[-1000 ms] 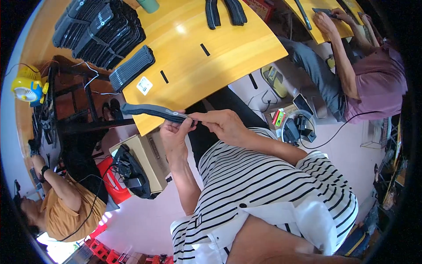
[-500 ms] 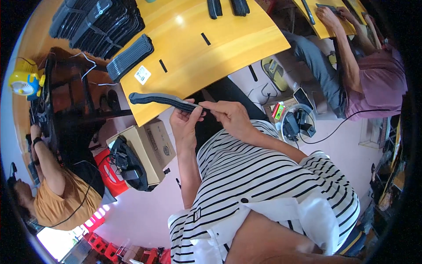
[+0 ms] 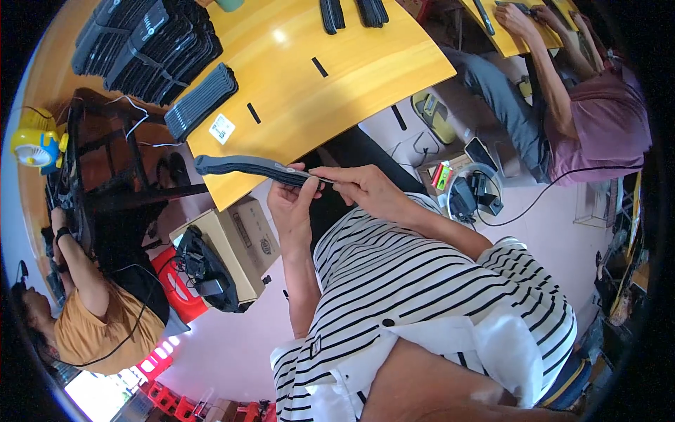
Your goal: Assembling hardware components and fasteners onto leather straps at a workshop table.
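Observation:
Over the near edge of the yellow table (image 3: 302, 88), I hold a long, flat bundle of dark grey and black sock-like fabric strips (image 3: 242, 165). Its rounded far end points left, and its layers show along the side. My left hand (image 3: 292, 204) is closed round the near end, thumb on top. My right hand (image 3: 369, 188) pinches at that same end with thumb and forefinger; a small light detail shows there, too small to name. A neat row of similar grey strips (image 3: 202, 102) lies on the table ahead.
Tall bundles of dark strips (image 3: 151, 49) stand at the far left, with two smaller bundles (image 3: 373, 10) at the back. A cardboard box (image 3: 246, 243) is on the floor left of me; a clear tub of chargers (image 3: 474, 193) is at right. Co-workers sit on both sides.
The bundle has tilted a little, showing more of its grey upper face. My right fingers have moved slightly left over its near end. The whole view has shifted slightly.

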Tool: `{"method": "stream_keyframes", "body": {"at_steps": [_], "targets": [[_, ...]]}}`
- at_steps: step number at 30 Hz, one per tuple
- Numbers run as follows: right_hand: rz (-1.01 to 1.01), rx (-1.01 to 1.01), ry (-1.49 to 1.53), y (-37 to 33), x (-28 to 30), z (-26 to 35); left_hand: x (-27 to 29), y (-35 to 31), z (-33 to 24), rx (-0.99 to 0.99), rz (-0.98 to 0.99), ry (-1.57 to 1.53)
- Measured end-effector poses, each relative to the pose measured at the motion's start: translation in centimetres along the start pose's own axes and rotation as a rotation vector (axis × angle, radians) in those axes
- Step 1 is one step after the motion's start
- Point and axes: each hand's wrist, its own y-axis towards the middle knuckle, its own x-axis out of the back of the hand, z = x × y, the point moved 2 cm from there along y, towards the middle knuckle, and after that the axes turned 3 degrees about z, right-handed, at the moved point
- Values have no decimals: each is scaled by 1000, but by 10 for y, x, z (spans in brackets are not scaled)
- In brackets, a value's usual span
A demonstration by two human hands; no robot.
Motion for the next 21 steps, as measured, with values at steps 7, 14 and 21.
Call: {"method": "stream_keyframes", "body": {"at_steps": [7, 14, 21], "targets": [[-56, -52, 81, -7, -2, -4, -7, 0, -1, -27, 50, 123], [-53, 353, -527, 0, 19, 10, -3, -1, -13, 72, 107, 96], [32, 391, -426, 6, 30, 27, -3, 4, -10, 133, 206, -153]]}}
